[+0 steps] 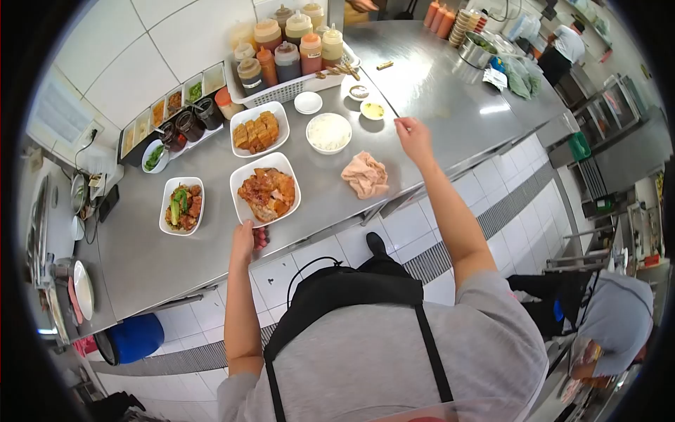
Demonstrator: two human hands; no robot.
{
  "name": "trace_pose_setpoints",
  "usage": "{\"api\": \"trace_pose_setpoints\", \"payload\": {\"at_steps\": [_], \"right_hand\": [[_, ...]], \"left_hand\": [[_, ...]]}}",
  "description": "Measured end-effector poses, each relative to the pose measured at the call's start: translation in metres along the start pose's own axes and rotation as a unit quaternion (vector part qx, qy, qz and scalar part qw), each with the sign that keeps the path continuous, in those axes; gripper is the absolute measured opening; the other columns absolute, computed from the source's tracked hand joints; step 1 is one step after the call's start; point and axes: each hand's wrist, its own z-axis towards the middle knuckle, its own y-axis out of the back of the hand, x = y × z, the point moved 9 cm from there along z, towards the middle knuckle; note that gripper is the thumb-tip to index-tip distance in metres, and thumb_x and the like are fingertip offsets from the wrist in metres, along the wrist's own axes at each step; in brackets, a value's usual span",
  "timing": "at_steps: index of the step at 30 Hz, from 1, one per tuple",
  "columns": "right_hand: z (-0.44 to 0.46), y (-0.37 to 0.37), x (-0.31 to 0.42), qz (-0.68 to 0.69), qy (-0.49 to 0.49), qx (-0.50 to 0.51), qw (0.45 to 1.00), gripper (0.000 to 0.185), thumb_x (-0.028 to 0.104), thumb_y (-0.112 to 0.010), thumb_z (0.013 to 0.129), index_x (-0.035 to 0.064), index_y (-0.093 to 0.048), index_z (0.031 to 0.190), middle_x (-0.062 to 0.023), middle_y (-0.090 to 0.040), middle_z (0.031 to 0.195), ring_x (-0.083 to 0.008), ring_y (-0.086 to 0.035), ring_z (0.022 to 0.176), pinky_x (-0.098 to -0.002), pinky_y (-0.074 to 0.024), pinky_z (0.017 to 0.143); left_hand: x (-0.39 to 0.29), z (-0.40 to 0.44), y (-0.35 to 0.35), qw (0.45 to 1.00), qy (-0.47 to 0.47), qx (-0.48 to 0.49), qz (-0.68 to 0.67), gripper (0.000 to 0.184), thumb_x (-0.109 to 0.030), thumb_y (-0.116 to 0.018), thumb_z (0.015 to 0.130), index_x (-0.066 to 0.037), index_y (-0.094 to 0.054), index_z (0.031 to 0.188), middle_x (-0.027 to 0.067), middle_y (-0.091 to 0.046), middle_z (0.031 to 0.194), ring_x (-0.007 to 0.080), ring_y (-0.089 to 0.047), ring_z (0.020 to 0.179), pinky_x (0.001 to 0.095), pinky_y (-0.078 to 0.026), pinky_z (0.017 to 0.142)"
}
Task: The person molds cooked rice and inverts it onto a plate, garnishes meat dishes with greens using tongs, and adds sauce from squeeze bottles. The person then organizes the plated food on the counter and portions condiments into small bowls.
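Observation:
My left hand (242,241) is at the counter's front edge, its thumb by the near corner of a white square bowl (240,212) of browned meat (266,193). Its fingers look curled; a small dark-red shape (261,238) shows beside them, too unclear to name. Out to the right, my right hand (413,138) is pinched above the counter, with a thin dark tip at its fingers. Closest to it are a small dish of yellowish sauce (373,110) and a crumpled pinkish cloth (365,175). Between my hands stands a bowl of white rice (329,133).
Behind are a bowl of sliced fried cutlet (256,133), stacked small dishes (308,103) and a basket (281,93) of squeeze bottles. A bowl with meat and greens (182,206) sits left. A blue barrel (136,339) stands below; a co-worker (612,316) is at right.

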Motion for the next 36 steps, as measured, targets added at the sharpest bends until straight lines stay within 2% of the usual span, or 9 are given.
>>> {"api": "trace_pose_setpoints", "payload": {"at_steps": [5,14,19,21,23,27,31,34,36], "right_hand": [[0.098,-0.016,-0.055,-0.02,0.03,0.005,0.999,0.014,0.012,-0.061,0.077,0.0054,-0.066,0.088,-0.014,-0.063,0.08,-0.0271,-0.061,0.076,-0.0339,-0.048,0.07],[0.244,-0.113,-0.177,-0.163,0.112,0.136,0.971,0.045,-0.002,-0.045,0.074,0.0107,-0.055,0.115,-0.0177,-0.047,0.125,-0.0365,-0.043,0.113,-0.0425,-0.0405,0.092],[0.254,-0.13,-0.198,-0.237,0.081,0.26,0.932,0.032,0.002,-0.052,0.076,0.0135,-0.057,0.105,-0.0172,-0.058,0.109,-0.0337,-0.054,0.101,-0.0416,-0.0463,0.082],[0.255,-0.115,-0.183,-0.063,0.078,0.175,0.979,0.019,0.007,-0.058,0.077,0.0085,-0.058,0.096,-0.0144,-0.063,0.092,-0.0291,-0.061,0.086,-0.0376,-0.0492,0.072],[0.251,-0.094,-0.153,0.078,0.064,0.127,0.987,0.017,0.007,-0.063,0.078,0.0042,-0.059,0.094,-0.0098,-0.063,0.077,-0.0124,-0.06,0.067,-0.0241,-0.0473,0.061],[0.228,-0.064,-0.044,0.412,0.048,0.17,0.894,0.02,0.001,-0.067,0.073,0.0041,-0.064,0.092,-0.0039,-0.062,0.08,-0.0077,-0.057,0.061,-0.0184,-0.0439,0.055],[0.172,-0.056,0.103,0.329,0.352,0.139,0.865,0.015,0.006,-0.068,0.07,0.0063,-0.067,0.085,-0.008,-0.06,0.079,-0.0173,-0.06,0.076,-0.0291,-0.048,0.064],[0.143,-0.115,0.133,0.278,0.366,0.19,0.867,0.011,0.008,-0.063,0.071,0.0063,-0.067,0.081,-0.0098,-0.058,0.078,-0.0229,-0.058,0.081,-0.0345,-0.047,0.068],[0.124,-0.167,0.149,0.022,0.479,0.193,0.856,0.009,0.009,-0.057,0.071,0.006,-0.066,0.074,-0.0093,-0.057,0.076,-0.0239,-0.056,0.08,-0.036,-0.0445,0.068]], "left_hand": [[0.004,-0.01,-0.007,0.996,0.008,-0.086,-0.015,0.038,-0.028,-0.036,0.082,0.001,-0.054,0.067,0.0076,-0.053,0.054,0.0181,-0.053,0.042,0.0277,-0.042,0.039],[0.008,-0.044,-0.029,0.94,0.02,-0.326,-0.101,0.054,-0.05,-0.044,0.084,0.0,-0.055,0.068,0.0077,-0.053,0.052,0.0182,-0.055,0.044,0.0266,-0.043,0.04],[0.005,-0.06,-0.034,0.907,-0.031,-0.41,-0.095,0.059,-0.056,-0.043,0.085,-0.001,-0.054,0.067,0.0066,-0.052,0.053,0.0159,-0.053,0.044,0.0249,-0.042,0.04],[0.003,-0.064,-0.032,0.893,-0.028,-0.438,-0.103,0.059,-0.056,-0.043,0.085,-0.002,-0.053,0.064,0.006,-0.051,0.052,0.015,-0.052,0.044,0.0241,-0.042,0.04],[0.0,-0.064,-0.033,0.891,-0.036,-0.442,-0.096,0.06,-0.057,-0.044,0.085,-0.003,-0.052,0.06,0.0058,-0.05,0.05,0.0147,-0.052,0.042,0.0238,-0.041,0.038],[0.005,-0.065,-0.029,0.866,-0.028,-0.483,-0.127,0.06,-0.057,-0.045,0.083,-0.003,-0.051,0.059,0.0052,-0.05,0.05,0.0148,-0.051,0.04,0.0233,-0.04,0.036],[0.003,-0.067,-0.03,0.857,-0.032,-0.494,-0.142,0.06,-0.058,-0.045,0.083,-0.004,-0.052,0.058,0.0049,-0.05,0.049,0.0147,-0.052,0.039,0.0232,-0.041,0.037],[0.012,-0.064,-0.024,0.859,-0.023,-0.491,-0.143,0.062,-0.06,-0.046,0.082,-0.004,-0.052,0.056,0.0059,-0.051,0.048,0.0149,-0.053,0.04,0.0233,-0.041,0.036],[0.007,-0.065,-0.025,0.86,-0.024,-0.487,-0.149,0.064,-0.061,-0.045,0.081,-0.003,-0.052,0.055,0.0071,-0.052,0.048,0.0159,-0.054,0.04,0.0238,-0.042,0.036]]}}
